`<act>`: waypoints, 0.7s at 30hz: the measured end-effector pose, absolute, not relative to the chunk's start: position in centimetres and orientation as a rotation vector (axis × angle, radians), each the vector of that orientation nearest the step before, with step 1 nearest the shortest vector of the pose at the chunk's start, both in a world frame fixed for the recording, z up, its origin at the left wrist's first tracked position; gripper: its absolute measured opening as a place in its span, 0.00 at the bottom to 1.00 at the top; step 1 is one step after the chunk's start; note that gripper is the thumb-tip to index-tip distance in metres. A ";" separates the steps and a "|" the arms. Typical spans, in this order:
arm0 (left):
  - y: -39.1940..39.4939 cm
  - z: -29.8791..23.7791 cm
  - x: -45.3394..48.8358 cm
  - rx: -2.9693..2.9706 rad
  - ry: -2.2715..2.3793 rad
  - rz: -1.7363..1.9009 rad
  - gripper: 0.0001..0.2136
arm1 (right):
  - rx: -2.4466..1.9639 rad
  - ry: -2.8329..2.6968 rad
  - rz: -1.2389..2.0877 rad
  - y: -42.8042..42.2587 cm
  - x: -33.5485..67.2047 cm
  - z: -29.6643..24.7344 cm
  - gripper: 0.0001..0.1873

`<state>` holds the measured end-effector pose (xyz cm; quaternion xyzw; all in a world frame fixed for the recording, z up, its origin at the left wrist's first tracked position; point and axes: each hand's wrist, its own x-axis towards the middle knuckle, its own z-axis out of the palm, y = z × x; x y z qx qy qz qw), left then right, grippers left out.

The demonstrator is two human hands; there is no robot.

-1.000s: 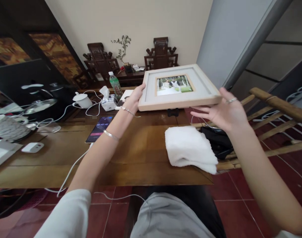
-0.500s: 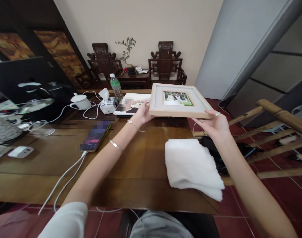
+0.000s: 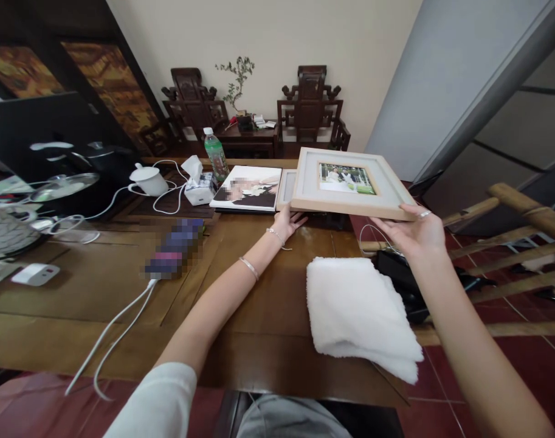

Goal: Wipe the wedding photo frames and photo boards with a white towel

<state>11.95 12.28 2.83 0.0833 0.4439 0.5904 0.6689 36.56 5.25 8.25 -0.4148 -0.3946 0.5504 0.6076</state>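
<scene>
A pale wooden picture frame (image 3: 350, 182) with a small outdoor photo of people in its middle is held level over the far right part of the table. My right hand (image 3: 416, 231) grips its near right corner, thumb on the edge and fingers beneath. Under its near left corner is my left hand (image 3: 289, 225), thumb up and fingers stretched below. Partly covered by the held one, a second light frame (image 3: 286, 187) lies on the table. Beside that lies a photo print or album (image 3: 252, 187) with a blurred picture. A folded white fluffy cloth (image 3: 357, 307) lies nearer to me.
A phone (image 3: 174, 249) with a white charging cable lies left of my left arm. Behind it stand a tissue box (image 3: 200, 190), a green-labelled bottle (image 3: 216, 152) and a white lidded cup (image 3: 148, 180). A bamboo chair (image 3: 527, 213) stands at the right.
Both hands have shifted right with the picture frame. The second frame and more of the photo print have come into sight on its left.
</scene>
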 end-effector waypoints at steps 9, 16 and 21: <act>12.6 2.6 11.4 0.159 1.023 1.305 0.12 | -0.897 -0.796 1.297 6.2 36.8 8.4 0.20; 12.9 2.7 12.0 0.098 1.023 1.365 0.11 | -0.837 -0.565 1.393 10.4 34.8 7.6 0.21; 12.9 1.7 12.5 0.155 0.957 1.490 0.09 | -0.855 -0.580 1.393 12.4 33.7 6.9 0.20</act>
